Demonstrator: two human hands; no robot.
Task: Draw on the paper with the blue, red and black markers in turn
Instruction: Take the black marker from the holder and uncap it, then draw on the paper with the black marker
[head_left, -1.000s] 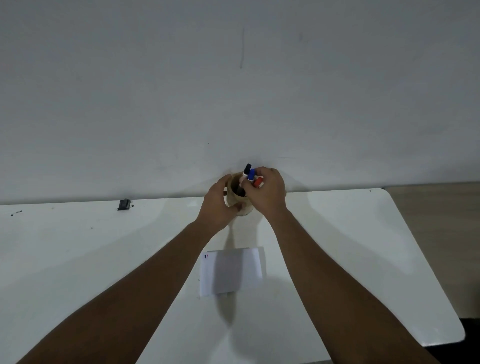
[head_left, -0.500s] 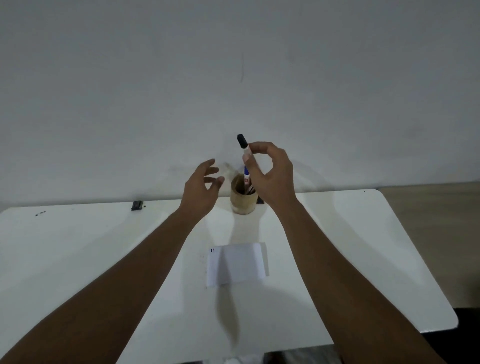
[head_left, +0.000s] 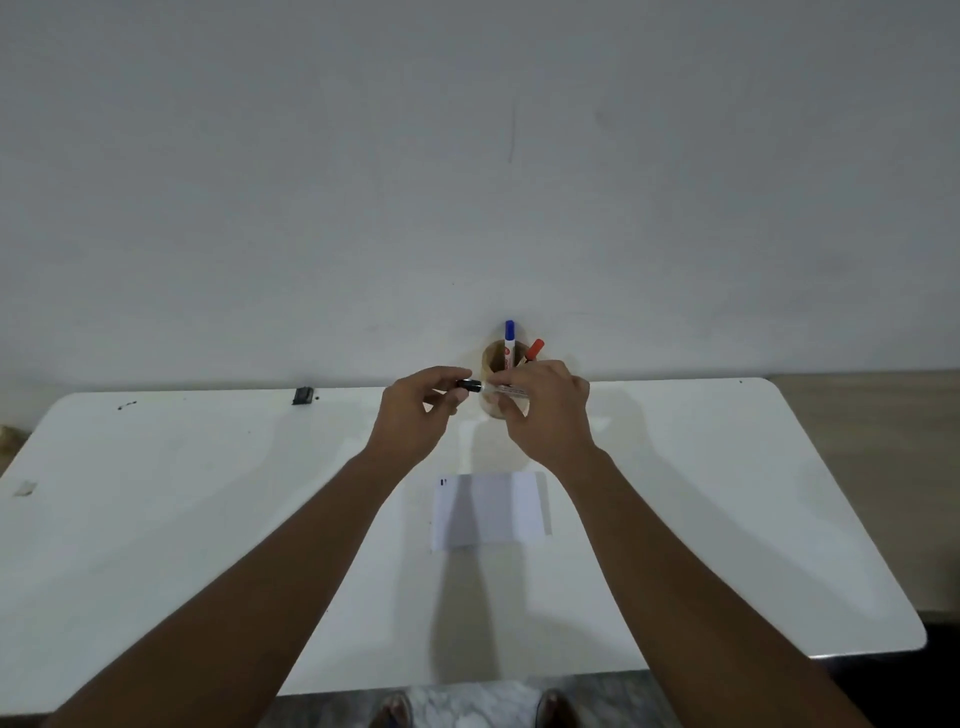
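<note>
The black marker (head_left: 491, 387) lies level in the air in front of the wooden cup (head_left: 493, 361). My right hand (head_left: 545, 410) grips its white barrel. My left hand (head_left: 421, 410) pinches its black cap at the left end. The blue marker (head_left: 509, 343) and the red marker (head_left: 533, 351) stand upright in the cup at the table's far edge. The white paper (head_left: 488, 512) lies flat on the white table (head_left: 156, 519), below my hands, with a small dark mark at its top left corner.
A small black object (head_left: 303, 395) sits at the table's far edge on the left. A grey wall rises right behind the cup. The table's right edge drops off to a wooden floor (head_left: 872, 467). My feet show below the near edge.
My right hand lifted the black marker out of the cup, then lowered it and turned it level. My left hand let go of the cup and closed on the marker's cap.
</note>
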